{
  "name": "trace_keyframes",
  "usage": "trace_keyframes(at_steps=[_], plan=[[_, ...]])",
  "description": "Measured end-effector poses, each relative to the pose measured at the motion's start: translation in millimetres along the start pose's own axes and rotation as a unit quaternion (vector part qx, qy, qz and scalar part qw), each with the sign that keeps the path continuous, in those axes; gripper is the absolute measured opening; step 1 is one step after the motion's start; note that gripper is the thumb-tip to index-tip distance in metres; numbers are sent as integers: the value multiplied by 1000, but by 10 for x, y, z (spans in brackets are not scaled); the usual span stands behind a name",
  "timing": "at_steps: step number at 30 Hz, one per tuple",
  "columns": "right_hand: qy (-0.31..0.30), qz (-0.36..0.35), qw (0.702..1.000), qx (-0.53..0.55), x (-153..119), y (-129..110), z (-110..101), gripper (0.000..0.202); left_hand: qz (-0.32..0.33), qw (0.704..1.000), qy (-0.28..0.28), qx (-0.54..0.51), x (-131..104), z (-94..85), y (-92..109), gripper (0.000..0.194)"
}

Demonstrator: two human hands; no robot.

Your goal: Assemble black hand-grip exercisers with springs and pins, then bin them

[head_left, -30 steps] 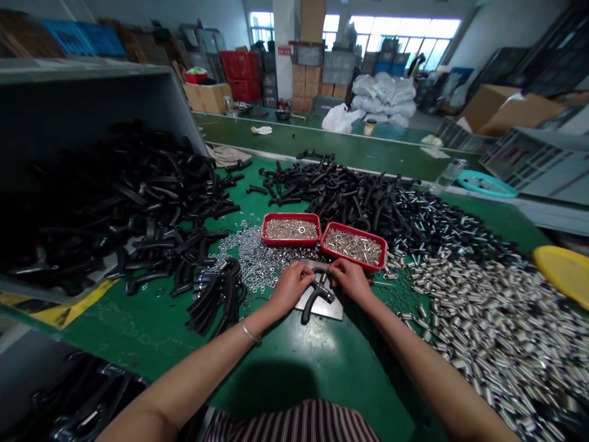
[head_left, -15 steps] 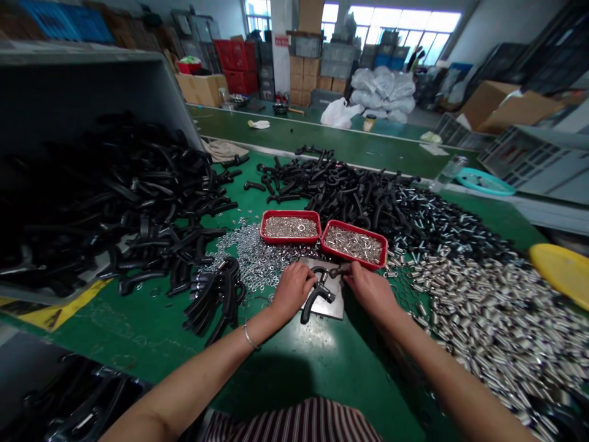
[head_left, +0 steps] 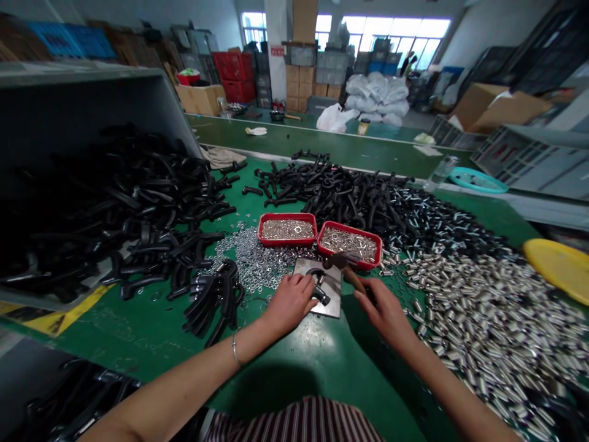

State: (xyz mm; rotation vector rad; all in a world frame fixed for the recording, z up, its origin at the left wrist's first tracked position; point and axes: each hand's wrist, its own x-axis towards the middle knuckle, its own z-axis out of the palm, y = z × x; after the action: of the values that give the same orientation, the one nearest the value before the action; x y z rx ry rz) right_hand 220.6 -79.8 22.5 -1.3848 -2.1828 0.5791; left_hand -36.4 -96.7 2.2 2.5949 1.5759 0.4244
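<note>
My left hand (head_left: 291, 302) is closed on a black curved part (head_left: 321, 294), which lies on a square metal plate (head_left: 334, 285). In my right hand (head_left: 383, 307) is the wooden handle of a small hammer (head_left: 352, 277); its dark head is raised above the plate's upper right, in front of the red trays. One red tray (head_left: 288, 242) holds tiny metal pieces and a ring. The other red tray (head_left: 350, 261) holds small pins. Loose metal rings (head_left: 248, 258) are scattered left of the plate.
Black parts fill a grey bin (head_left: 181, 123) at the left, with a bundle (head_left: 214, 298) near my left arm. More black parts (head_left: 350, 196) lie behind the trays. Silver cylinders (head_left: 497, 319) are heaped at the right beside a yellow lid (head_left: 559, 267). A green belt (head_left: 294, 138) runs behind.
The hammer head has risen into clearer view, and my right hand has shifted slightly right and down. My left hand now covers more of the black part.
</note>
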Motion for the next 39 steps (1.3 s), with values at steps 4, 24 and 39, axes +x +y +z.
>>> trace_keyframes(at_steps=[4, 24, 39], plan=[[-60, -3, 996, -62, 57, -59, -63, 27, -50, 998, 25, -12, -63, 12, 65, 39], [-28, 203, 951, 230, -89, -36, -240, 32, -141, 981, 72, -116, -59, 128, -18, 81], [-38, -1, 973, -229, 189, 723, -236, 30, -124, 976, 67, -167, 180, 82, -342, 37]])
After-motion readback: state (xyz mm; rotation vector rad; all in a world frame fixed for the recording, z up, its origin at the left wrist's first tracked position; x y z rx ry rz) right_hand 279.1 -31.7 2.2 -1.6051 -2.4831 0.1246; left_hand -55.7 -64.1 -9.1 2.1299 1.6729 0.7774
